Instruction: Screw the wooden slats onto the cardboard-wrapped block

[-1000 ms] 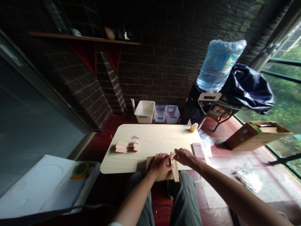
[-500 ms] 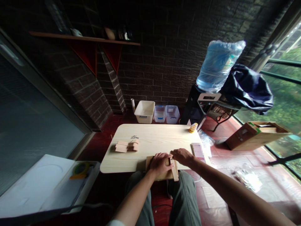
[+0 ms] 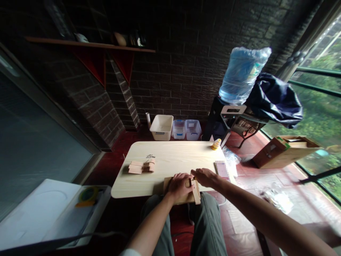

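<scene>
A wooden box-like piece (image 3: pixel 167 184) rests by the table's front edge, above my legs. My left hand (image 3: pixel 179 184) is laid over it, thumb and fingers gripping a narrow wooden strip (image 3: pixel 196 196) against its right side. At the far end of that strip is my right hand (image 3: pixel 204 176), closed, its fingers curled round something small that the hand hides. Farther left on the table lie pale wooden pieces (image 3: pixel 135 167), with several small dark metal parts (image 3: pixel 150 156) behind them.
The light wooden table (image 3: pixel 173 153) carries a yellow bottle (image 3: pixel 216 144) at its back right corner and a booklet (image 3: pixel 221 169) at its right edge. Plastic bins (image 3: pixel 161 135) and a water dispenser (image 3: pixel 223 117) stand behind. An open white case (image 3: pixel 77 217) is at left.
The whole view has shifted slightly left. My right hand has turned a little at the strip's end; my left hand keeps its hold.
</scene>
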### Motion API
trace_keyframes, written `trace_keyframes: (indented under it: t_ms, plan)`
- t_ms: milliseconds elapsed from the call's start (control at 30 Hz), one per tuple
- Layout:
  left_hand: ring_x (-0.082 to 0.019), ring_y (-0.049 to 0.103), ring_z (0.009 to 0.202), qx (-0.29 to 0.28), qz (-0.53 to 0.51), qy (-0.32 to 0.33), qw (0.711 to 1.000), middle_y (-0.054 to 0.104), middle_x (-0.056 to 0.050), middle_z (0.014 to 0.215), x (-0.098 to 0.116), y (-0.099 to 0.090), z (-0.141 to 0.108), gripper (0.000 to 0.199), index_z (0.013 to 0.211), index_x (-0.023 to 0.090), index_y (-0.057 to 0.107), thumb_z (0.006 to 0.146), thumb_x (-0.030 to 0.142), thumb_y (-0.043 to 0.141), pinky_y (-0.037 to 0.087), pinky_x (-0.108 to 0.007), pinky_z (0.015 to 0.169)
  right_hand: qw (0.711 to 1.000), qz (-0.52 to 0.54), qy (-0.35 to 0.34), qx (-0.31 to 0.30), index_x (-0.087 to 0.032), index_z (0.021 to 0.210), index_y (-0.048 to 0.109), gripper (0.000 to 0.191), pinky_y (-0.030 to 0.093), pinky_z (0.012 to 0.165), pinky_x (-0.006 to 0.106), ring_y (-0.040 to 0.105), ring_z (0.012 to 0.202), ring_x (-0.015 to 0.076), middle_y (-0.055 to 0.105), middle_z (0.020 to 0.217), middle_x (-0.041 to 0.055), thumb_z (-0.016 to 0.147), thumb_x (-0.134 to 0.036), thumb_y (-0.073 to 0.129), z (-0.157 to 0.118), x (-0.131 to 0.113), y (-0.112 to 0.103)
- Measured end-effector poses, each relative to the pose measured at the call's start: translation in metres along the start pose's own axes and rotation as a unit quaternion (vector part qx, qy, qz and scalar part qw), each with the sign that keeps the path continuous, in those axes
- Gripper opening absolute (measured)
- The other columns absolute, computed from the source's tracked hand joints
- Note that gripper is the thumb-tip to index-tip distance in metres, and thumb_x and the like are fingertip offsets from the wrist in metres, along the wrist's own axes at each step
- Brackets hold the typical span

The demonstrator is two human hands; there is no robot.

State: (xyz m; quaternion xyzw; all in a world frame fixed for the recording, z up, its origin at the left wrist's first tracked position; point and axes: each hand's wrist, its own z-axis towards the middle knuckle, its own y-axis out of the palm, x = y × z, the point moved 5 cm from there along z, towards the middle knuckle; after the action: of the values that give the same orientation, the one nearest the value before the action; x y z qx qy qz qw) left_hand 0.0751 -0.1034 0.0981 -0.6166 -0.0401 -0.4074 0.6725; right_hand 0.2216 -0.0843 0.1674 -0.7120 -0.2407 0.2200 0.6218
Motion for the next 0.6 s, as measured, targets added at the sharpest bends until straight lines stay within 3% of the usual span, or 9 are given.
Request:
trace_keyframes:
  t_ms: [133, 433, 600]
  plan:
    - [-0.029, 0.066, 0.113, 0.011, 0.022, -0.007, 1.0, 0.074, -0.006, 0.119, 0.001, -0.002, -0.001, 0.031, 0.114, 0.028, 0.069, 0.088, 0.042, 0.078, 0.047, -0.045, 0.101, 1.0, -0.007, -0.012, 0.008, -0.02, 0.102, 0.072, 0.019, 0.042, 0.066, 0.028, 0.067, 0.074, 0.0171, 0.076, 0.085, 0.0058, 0.1, -0.015, 0.054, 0.008, -0.001, 0.002]
    - [-0.027, 0.066, 0.115, 0.013, 0.003, 0.008, 1.0, 0.074, -0.004, 0.124, -0.001, 0.001, -0.001, 0.035, 0.121, 0.03, 0.068, 0.089, 0.041, 0.077, 0.046, -0.044, 0.105, 0.999, -0.006, 0.034, 0.032, -0.017, 0.099, 0.068, 0.009, 0.042, 0.062, 0.029, 0.071, 0.073, 0.021, 0.076, 0.084, 0.0105, 0.099, -0.021, 0.06, 0.008, 0.007, 0.011]
    - [-0.027, 0.067, 0.115, 0.007, 0.012, 0.001, 1.0, 0.074, -0.004, 0.123, 0.001, 0.0, 0.001, 0.034, 0.118, 0.03, 0.069, 0.087, 0.04, 0.078, 0.047, -0.043, 0.104, 0.999, -0.007, 0.035, 0.037, -0.015, 0.114, 0.065, 0.018, 0.041, 0.06, 0.03, 0.071, 0.072, 0.0217, 0.076, 0.085, 0.0118, 0.1, -0.02, 0.056, 0.003, 0.004, 0.012]
